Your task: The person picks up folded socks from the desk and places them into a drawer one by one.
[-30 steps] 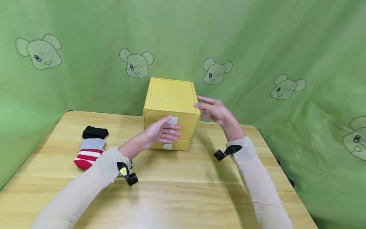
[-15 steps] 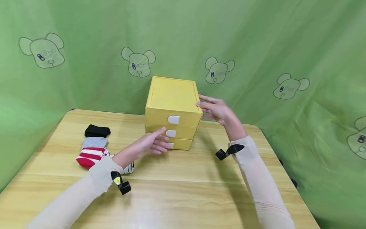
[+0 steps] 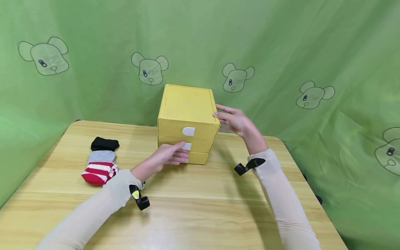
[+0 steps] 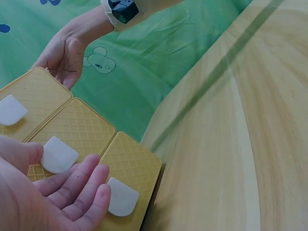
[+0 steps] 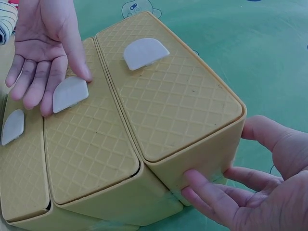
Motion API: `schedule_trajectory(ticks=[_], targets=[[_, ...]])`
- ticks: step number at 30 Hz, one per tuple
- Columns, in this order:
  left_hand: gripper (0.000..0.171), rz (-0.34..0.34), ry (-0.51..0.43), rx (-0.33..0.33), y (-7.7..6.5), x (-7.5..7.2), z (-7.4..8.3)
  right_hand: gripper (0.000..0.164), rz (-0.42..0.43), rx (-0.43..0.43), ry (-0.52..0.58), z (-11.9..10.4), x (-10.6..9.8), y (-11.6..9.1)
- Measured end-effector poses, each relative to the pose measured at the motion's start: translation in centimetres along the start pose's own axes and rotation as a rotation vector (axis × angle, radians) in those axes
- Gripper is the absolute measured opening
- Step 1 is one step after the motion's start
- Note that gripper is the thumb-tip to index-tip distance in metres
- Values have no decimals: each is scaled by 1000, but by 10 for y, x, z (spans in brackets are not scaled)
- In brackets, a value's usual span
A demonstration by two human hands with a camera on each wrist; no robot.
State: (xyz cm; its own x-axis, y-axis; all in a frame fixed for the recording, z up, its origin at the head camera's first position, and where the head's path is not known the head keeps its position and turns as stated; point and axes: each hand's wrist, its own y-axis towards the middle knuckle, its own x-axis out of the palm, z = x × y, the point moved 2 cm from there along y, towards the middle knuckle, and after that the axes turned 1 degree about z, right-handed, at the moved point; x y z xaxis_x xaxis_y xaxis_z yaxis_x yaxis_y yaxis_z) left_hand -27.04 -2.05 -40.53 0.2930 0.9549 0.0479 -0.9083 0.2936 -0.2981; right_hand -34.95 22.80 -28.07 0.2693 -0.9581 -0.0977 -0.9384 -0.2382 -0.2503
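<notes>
A yellow drawer box (image 3: pixel 187 104) with three stacked drawers, all pushed in, stands at the back of the table. Every drawer front bears a white tab handle. My left hand (image 3: pixel 164 156) is at the middle drawer's handle (image 4: pixel 59 155), its thumb tip at one edge of the tab and its fingers extended just below it. Steadying the box's right side, my right hand (image 3: pixel 235 121) touches the wall with spread fingertips (image 5: pixel 197 178). Its thumb lies near the top corner. The top handle (image 3: pixel 188 131) and the bottom handle (image 4: pixel 122 197) are free of both hands.
Left of the box on the wooden table (image 3: pixel 200 215) lie folded socks: a black one (image 3: pixel 104 143) and a grey, red and white striped one (image 3: pixel 98 168). A striped white item (image 5: pixel 6 21) is partly hidden by the left arm. A green curtain (image 3: pixel 193 41) hangs behind.
My left hand has dropped from the top drawer's handle, drawn back slightly left, then come forward to the middle handle. My right hand stays against the box's side.
</notes>
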Motion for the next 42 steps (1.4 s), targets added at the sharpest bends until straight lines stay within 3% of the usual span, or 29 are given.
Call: schedule_trajectory(ticks=[9,23,36,42], targets=[[55,43,36,3,-3,1,-3,65,5,7,-18,1,2,-1],[59,-56,130,4,-25,3,-5,66,2,7,-17,0,0,-2],[56,-80,162,13,-32,-3,-5,66,21,3,-33,-1,4,-2],[56,-67,152,6,-36,3,-6,66,11,3,-42,1,2,-1]])
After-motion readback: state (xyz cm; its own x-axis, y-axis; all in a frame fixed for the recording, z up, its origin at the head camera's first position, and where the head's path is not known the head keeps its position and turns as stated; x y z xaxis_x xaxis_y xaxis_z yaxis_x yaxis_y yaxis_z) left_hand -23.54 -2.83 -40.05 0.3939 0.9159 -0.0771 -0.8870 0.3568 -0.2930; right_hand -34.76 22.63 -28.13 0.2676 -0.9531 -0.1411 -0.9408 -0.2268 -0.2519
